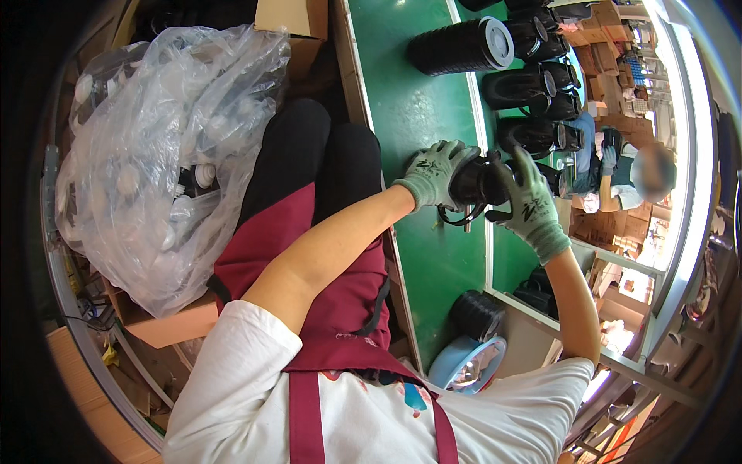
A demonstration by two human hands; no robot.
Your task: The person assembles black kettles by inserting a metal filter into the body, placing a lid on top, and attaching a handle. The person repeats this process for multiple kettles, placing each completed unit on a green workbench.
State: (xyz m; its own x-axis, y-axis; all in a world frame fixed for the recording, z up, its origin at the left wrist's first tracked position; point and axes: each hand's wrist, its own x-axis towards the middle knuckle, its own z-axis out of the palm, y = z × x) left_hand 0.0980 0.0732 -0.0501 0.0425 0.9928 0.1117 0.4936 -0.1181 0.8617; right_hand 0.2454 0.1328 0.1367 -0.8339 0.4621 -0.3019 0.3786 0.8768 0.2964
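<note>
over the green bench (433, 267): one black jug (470, 185), our left hand (440, 172) curled round one end, right hand (531, 201) half open at the other; we judge two-handed fitting, next needing steady grip.

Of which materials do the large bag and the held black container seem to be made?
Large bag: apparently thin plastic film, glossy; it is wrinkled and transparent. Black container: likely plastic, shiny by its highlights; coated metal is possible.

Black jugs (513, 88) on green workbench (421, 104)
</note>
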